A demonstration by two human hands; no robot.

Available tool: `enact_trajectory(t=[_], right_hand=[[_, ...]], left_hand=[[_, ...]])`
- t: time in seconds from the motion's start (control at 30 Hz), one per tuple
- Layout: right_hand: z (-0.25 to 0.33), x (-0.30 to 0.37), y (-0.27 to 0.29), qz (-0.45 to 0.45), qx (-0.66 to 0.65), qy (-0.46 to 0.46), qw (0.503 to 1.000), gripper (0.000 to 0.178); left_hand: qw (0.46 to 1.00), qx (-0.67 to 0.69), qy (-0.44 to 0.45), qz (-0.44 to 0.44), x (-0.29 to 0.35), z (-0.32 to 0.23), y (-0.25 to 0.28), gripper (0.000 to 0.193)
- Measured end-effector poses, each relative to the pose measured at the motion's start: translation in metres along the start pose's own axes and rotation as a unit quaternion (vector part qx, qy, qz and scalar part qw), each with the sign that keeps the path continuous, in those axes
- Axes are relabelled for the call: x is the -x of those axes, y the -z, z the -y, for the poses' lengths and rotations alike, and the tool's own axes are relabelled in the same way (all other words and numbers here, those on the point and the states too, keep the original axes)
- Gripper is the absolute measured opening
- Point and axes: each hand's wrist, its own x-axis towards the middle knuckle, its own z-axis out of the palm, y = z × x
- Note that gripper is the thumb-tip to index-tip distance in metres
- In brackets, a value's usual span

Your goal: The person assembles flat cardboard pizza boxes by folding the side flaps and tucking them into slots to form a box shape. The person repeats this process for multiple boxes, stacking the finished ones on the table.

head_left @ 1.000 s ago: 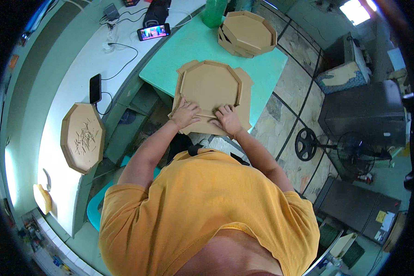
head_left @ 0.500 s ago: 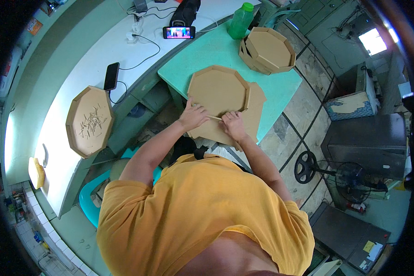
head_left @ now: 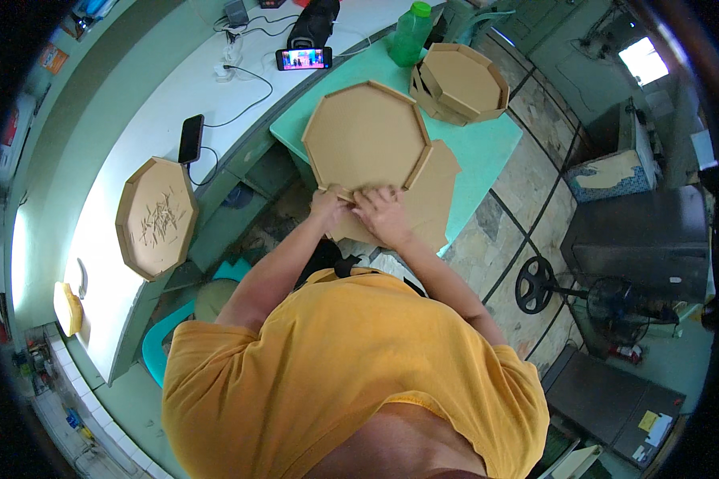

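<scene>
Octagonal tray [head_left: 367, 136] in grasp of left hand [head_left: 328, 205] and right hand [head_left: 382, 214], cardboard [head_left: 430, 190] beneath, stacked trays [head_left: 465, 80] beyond

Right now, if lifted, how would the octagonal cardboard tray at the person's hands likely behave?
The tray is probably light, its board looking thin. Raised side walls should stiffen it somewhat. Broad and flat-bottomed, it seems unlikely to roll.

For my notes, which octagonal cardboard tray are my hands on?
The tray overlapping the flat cardboard sheet, with your left hand and right hand at its near edge. Neither touches the stacked trays by the green bottle or the one holding thin pieces.
</scene>
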Motion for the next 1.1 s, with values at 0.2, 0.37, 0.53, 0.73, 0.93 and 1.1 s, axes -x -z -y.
enact_trajectory(t=[0.2, 0.37, 0.53, 0.73, 0.93, 1.1], right_hand=[[-0.049, 0.002, 0.078, -0.275, -0.129, -0.280, 0.910, 0.080], [-0.046, 0.009, 0.082, -0.201, -0.484, -0.388, 0.758, 0.060], [-0.030, 0.015, 0.075, -0.263, -0.467, -0.416, 0.734, 0.044], [-0.031, 0.026, 0.052, -0.327, -0.476, -0.487, 0.655, 0.028], [-0.057, 0.042, 0.032, -0.361, -0.482, -0.539, 0.588, 0.019], [-0.058, 0.048, 0.017, -0.344, -0.515, -0.545, 0.565, 0.019]], left_hand=[[0.979, -0.169, -0.104, 0.053, -0.025, -0.026, 0.021, 0.032], [0.962, -0.215, -0.162, 0.046, -0.026, -0.032, 0.009, 0.028], [0.929, -0.312, -0.190, 0.057, -0.016, -0.033, 0.004, 0.033], [0.904, -0.355, -0.237, 0.029, -0.009, -0.043, -0.009, 0.038], [0.983, -0.034, 0.045, 0.174, -0.006, -0.069, 0.003, 0.037], [0.977, -0.131, -0.008, 0.167, -0.001, -0.070, 0.015, 0.028]])
